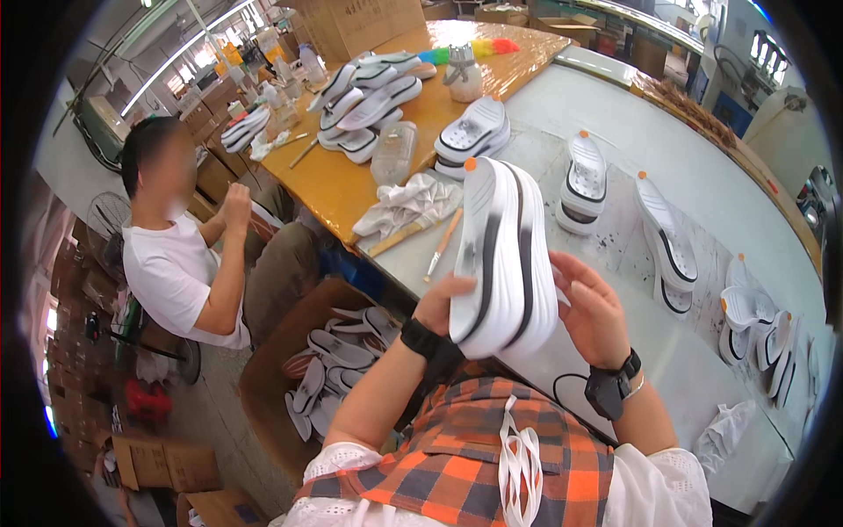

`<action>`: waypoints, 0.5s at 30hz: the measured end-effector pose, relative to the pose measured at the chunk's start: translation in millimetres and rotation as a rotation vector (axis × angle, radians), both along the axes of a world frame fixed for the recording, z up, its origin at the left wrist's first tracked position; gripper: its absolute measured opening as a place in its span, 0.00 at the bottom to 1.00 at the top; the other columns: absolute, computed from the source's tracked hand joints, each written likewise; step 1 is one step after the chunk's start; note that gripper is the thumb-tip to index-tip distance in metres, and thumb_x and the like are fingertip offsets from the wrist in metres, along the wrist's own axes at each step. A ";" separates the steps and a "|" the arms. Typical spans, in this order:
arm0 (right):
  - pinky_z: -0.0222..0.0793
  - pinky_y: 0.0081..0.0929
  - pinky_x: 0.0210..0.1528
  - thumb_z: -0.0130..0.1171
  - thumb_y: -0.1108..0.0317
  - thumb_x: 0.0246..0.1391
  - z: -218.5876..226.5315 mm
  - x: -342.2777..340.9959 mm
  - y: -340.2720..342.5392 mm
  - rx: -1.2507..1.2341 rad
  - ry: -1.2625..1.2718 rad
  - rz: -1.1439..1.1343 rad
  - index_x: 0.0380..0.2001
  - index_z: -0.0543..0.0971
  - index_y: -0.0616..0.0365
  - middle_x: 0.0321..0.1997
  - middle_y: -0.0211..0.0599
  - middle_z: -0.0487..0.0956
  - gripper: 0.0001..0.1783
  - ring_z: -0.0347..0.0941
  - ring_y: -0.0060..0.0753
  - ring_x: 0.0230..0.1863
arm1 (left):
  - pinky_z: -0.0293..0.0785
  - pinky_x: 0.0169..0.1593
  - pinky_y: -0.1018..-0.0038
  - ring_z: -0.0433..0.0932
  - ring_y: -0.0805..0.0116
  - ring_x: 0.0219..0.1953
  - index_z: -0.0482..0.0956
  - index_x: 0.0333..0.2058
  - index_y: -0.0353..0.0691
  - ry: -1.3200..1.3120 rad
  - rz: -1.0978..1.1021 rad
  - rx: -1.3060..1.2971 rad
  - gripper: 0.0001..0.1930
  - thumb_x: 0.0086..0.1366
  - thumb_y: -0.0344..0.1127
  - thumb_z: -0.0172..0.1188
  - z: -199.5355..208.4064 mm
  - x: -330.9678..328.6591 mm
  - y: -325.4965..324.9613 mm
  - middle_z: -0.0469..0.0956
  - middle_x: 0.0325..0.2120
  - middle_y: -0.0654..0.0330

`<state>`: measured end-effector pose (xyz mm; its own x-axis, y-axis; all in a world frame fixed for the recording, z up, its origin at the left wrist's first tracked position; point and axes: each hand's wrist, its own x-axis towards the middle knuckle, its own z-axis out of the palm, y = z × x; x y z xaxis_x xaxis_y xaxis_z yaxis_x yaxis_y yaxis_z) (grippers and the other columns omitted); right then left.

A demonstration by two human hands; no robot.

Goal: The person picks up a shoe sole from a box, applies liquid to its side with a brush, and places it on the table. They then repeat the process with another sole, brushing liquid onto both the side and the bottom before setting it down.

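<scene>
The left hand [436,305] has its fingers closed on the lower left side of the soles [505,263], the thumb pressed against the near wall; the right hand [599,314] stands at the other side, its fingers [575,274] loosely curled beside the edge, and whether they grip it I cannot tell. The soles, two white ones with dark stripes, are held together, side by side, above the near edge of the tabletop [632,360]. Their long axis runs nearly upright in view, leaning slightly left at the top; the end with an orange dot [471,164] points up and away from the person, the other end down toward the apron [465,439]. Just left of them lie a brush [444,246] and a crumpled cloth [413,205], with a jar [394,153] beyond. Farther off, a pile [369,97] of soles rests on the yellow part. To the right, more pairs [584,180] stand spaced out in a row. Down at the left, a carton [263,378] holds loose soles, near a seated co-worker [180,272].
</scene>
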<state>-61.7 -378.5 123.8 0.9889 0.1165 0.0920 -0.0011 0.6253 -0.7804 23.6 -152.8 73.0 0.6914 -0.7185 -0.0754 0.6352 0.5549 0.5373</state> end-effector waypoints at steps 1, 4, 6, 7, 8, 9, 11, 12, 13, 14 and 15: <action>0.57 0.35 0.60 0.46 0.67 0.56 -5.2 -2.1 -1.7 -0.060 0.006 0.011 0.58 0.62 0.63 0.61 0.40 0.64 0.26 0.60 0.35 0.61 | 0.71 0.52 0.65 0.75 0.60 0.47 0.61 0.55 0.32 -0.134 0.001 -0.002 0.29 0.54 0.29 0.58 3.2 -3.0 -3.1 0.72 0.48 0.52; 0.56 0.27 0.60 0.54 0.74 0.53 -28.0 -11.3 -5.9 -0.260 0.045 0.100 0.62 0.53 0.65 0.64 0.39 0.60 0.35 0.59 0.26 0.60 | 0.68 0.54 0.63 0.71 0.62 0.51 0.56 0.59 0.42 -0.140 -0.006 0.054 0.36 0.52 0.22 0.60 -15.8 -11.7 -0.4 0.69 0.51 0.57; 0.49 0.27 0.64 0.59 0.74 0.50 -29.5 -19.3 0.1 -0.328 -0.032 0.187 0.65 0.46 0.62 0.68 0.39 0.52 0.44 0.51 0.27 0.65 | 0.66 0.56 0.64 0.69 0.63 0.53 0.54 0.60 0.44 -0.126 -0.050 0.009 0.37 0.53 0.22 0.60 -20.3 -17.3 0.2 0.68 0.52 0.59; 0.41 0.28 0.66 0.64 0.72 0.46 -36.5 -19.8 1.7 -0.298 -0.105 0.257 0.66 0.38 0.59 0.70 0.38 0.44 0.53 0.43 0.30 0.69 | 0.67 0.56 0.64 0.70 0.63 0.53 0.54 0.60 0.44 -0.146 -0.048 0.022 0.35 0.55 0.23 0.59 -20.0 -21.0 0.5 0.68 0.52 0.59; 0.41 0.28 0.66 0.64 0.72 0.46 -38.5 -20.4 2.0 -0.297 -0.101 0.259 0.66 0.38 0.59 0.70 0.38 0.44 0.53 0.43 0.30 0.69 | 0.67 0.55 0.64 0.70 0.63 0.53 0.54 0.60 0.44 -0.164 -0.046 0.034 0.34 0.57 0.24 0.58 -20.2 -23.3 1.0 0.68 0.52 0.59; 0.40 0.28 0.66 0.65 0.70 0.45 -36.7 -20.7 4.1 -0.300 -0.142 0.272 0.66 0.36 0.58 0.70 0.39 0.43 0.55 0.41 0.30 0.69 | 0.67 0.55 0.64 0.70 0.63 0.53 0.54 0.60 0.44 -0.158 -0.045 0.034 0.34 0.57 0.24 0.58 -21.7 -21.2 1.2 0.68 0.52 0.59; 0.43 0.31 0.66 0.68 0.66 0.42 -36.5 -22.6 7.2 -0.304 -0.162 0.307 0.66 0.33 0.55 0.71 0.38 0.42 0.60 0.42 0.30 0.69 | 0.69 0.53 0.65 0.70 0.64 0.52 0.56 0.60 0.43 -0.060 -0.040 0.048 0.29 0.61 0.27 0.54 -25.1 -18.8 1.9 0.68 0.52 0.59; 0.43 0.31 0.66 0.68 0.66 0.42 -35.0 -21.2 8.1 -0.301 -0.144 0.314 0.66 0.33 0.55 0.71 0.38 0.42 0.60 0.42 0.30 0.69 | 0.71 0.51 0.67 0.72 0.65 0.50 0.58 0.59 0.42 -0.061 -0.057 0.095 0.25 0.65 0.32 0.51 -21.2 -15.7 1.4 0.69 0.52 0.59; 0.45 0.32 0.65 0.67 0.66 0.42 -34.1 -17.8 9.0 -0.319 -0.128 0.312 0.66 0.34 0.53 0.71 0.37 0.42 0.60 0.43 0.31 0.69 | 0.71 0.51 0.68 0.72 0.66 0.49 0.58 0.59 0.43 -0.175 -0.039 0.218 0.24 0.65 0.34 0.50 -11.5 -15.1 -0.6 0.69 0.51 0.59; 0.48 0.34 0.64 0.67 0.67 0.42 -33.3 -14.1 10.7 -0.337 -0.114 0.311 0.66 0.34 0.52 0.70 0.36 0.43 0.60 0.44 0.32 0.69 | 0.72 0.51 0.68 0.73 0.66 0.48 0.58 0.59 0.43 -0.291 -0.022 0.343 0.23 0.66 0.36 0.49 -2.1 -14.9 -1.6 0.69 0.51 0.58; 0.52 0.36 0.63 0.67 0.67 0.41 -32.3 -12.2 12.0 -0.345 -0.087 0.289 0.67 0.36 0.50 0.70 0.35 0.44 0.58 0.47 0.33 0.68 | 0.72 0.49 0.70 0.74 0.67 0.47 0.61 0.57 0.41 -0.116 -0.013 0.256 0.21 0.67 0.39 0.47 -0.7 -14.2 -3.3 0.72 0.48 0.59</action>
<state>-73.9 -366.5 91.5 0.9018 0.4246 0.0806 -0.0623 0.3122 -0.9480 9.4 -156.2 72.3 0.6969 -0.6951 -0.1766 0.5675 0.3839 0.7285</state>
